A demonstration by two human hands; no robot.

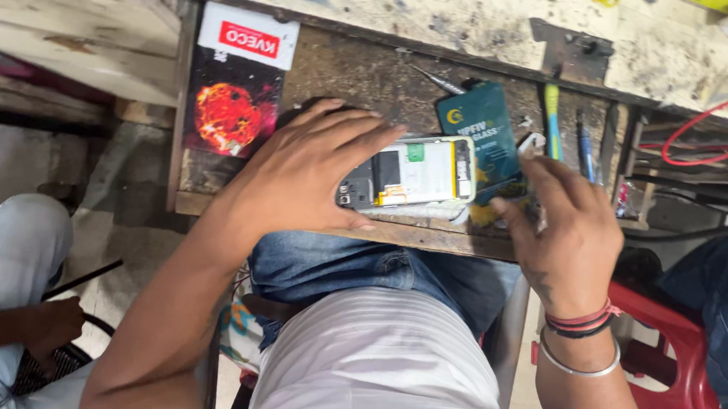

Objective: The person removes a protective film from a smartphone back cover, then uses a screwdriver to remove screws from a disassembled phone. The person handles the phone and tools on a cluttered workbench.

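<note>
Left hand [306,175] spread flat, fingers wide, palm pressing the dark end of an opened phone [413,174] with its back cover off, near the front edge of the worn tabletop [348,71]. Right hand [563,231] at three o'clock of the phone, fingers loosely curled around a small white piece [531,143]; how firm that hold is cannot be told. Teal packet [481,136] at one o'clock, tucked partly under the phone. Risks, by judgement: phone sliding off the near edge under a sideways push; exposed parts scratched against gritty wood; small piece slipping and dropping.
</note>
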